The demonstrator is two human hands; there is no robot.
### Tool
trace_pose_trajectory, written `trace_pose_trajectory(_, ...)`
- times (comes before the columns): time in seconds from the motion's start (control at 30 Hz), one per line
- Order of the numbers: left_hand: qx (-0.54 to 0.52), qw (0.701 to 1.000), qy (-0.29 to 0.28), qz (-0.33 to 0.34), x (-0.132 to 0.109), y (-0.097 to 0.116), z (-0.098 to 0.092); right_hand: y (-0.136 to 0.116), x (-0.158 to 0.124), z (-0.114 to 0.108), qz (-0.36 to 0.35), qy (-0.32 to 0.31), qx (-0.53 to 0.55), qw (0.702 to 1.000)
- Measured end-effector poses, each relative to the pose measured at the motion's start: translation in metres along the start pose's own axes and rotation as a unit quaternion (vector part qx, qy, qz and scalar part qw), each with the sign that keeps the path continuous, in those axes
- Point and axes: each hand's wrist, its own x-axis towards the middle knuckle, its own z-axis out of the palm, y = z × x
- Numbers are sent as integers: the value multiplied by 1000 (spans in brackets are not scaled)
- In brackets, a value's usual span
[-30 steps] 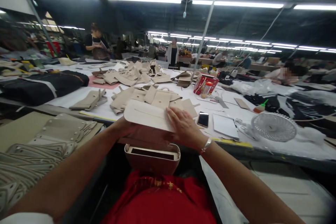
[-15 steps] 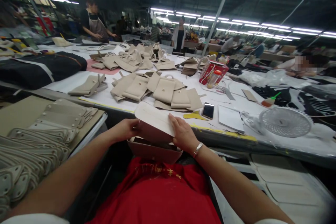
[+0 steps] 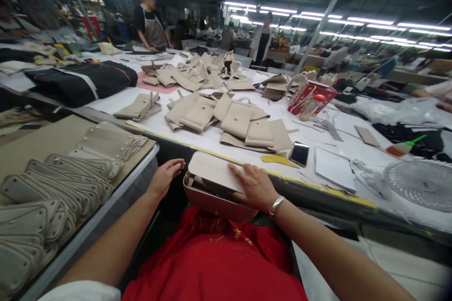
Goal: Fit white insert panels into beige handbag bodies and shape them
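Note:
A beige handbag with a stiff flap rests at my lap against the table edge. Its flap lies low over the opening, leaving a gap at the front that shows the dark inside. My right hand holds the flap's right part, fingers across the top and thumb at the front edge. Just off the bag's left end is my left hand, its fingers curled against the thumb. Whether anything small is between those fingertips cannot be made out.
Beige bag pieces lie heaped on the white table. Stacked strap-like panels fill a board at left. A phone, notepad, fan and red gift bag stand right. A co-worker stands across the table.
The flap has come down from its raised tilt over the bag. My left hand has let go of it and moved left; my right hand stays on it. The view has turned left.

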Motion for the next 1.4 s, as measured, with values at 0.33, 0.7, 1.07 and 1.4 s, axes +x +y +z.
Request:
trace_pose_trajectory(0.33, -110, 993, 7, -49, -24, -18, 9, 19, 6, 5, -73, -68, 145, 984)
trace_pose_trajectory(0.7, -149, 985, 66, -56, -27, -25, 6, 36, 8, 2, -124, -180, 186, 958)
trace_pose_trajectory(1.07, -123, 986, 85, -71, -25, -33, 13, 14, 12, 16, -61, -158, 41, 985)
trace_pose_trajectory(1.4, 82, 996, 10, 16, -22, -33, 25, -13, 6, 22, -103, -136, -54, 984)
